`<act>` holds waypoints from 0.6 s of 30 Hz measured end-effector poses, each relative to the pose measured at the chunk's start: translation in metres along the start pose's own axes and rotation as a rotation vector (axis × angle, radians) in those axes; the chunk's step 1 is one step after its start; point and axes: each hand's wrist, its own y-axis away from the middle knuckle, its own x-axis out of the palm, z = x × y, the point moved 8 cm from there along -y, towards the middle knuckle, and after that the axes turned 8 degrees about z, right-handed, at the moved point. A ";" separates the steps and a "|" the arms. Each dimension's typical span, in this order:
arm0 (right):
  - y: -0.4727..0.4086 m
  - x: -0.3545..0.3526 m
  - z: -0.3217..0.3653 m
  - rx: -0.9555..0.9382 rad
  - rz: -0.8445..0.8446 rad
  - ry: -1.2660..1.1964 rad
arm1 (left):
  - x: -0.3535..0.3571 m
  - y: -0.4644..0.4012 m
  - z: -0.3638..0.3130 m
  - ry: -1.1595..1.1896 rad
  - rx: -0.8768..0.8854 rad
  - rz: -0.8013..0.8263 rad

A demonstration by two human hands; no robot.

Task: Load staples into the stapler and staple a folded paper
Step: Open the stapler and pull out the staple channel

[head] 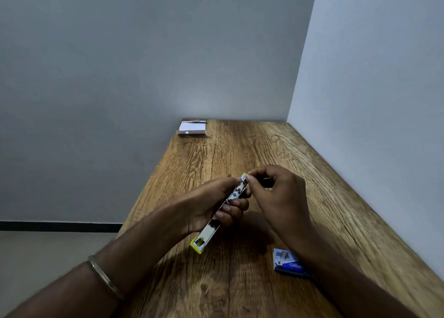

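Nearest the camera, a metal bangle (105,278) circled the left forearm. To the right, a small blue staple box (287,262) lay flat on the wooden surface (240,281), partly covered by the right forearm; whether anything was inside it could not be told.

Just beyond, the stapler (217,218) was held above the surface in the middle of the view. Its long axis ran diagonally, the near end pointing down and left toward the person and the far end pointing up and right, away from them. It looked long and slim, with a shiny, mirror-like metal face along its length and yellow plastic at both ends. Dark marks showed on the far half of the metal.

The left hand (211,207) was clamped round the middle of the stapler, fingers curled under it on the right side and the thumb side on the left. The right hand (278,192) met the stapler's far tip, thumb and forefinger pinched together there; what lay between them was too small to make out. The two hands touched at that end.

Farthest off, at the surface's back left corner by the wall (144,65), folded white paper (193,127) lay flat, well apart from the hands.
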 end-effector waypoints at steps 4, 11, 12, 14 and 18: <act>-0.001 0.005 -0.011 0.129 0.043 -0.103 | -0.003 0.000 0.000 -0.043 0.006 -0.034; 0.005 0.014 -0.006 0.135 0.116 -0.154 | -0.008 0.001 -0.003 -0.062 0.005 -0.071; 0.006 0.015 -0.003 0.124 0.132 -0.166 | -0.010 0.001 -0.003 -0.066 0.012 -0.083; 0.008 0.017 0.000 0.103 0.149 -0.177 | -0.015 0.002 -0.005 -0.073 0.029 -0.118; 0.012 0.016 0.013 0.013 0.129 -0.126 | -0.022 0.002 -0.008 -0.073 0.057 -0.152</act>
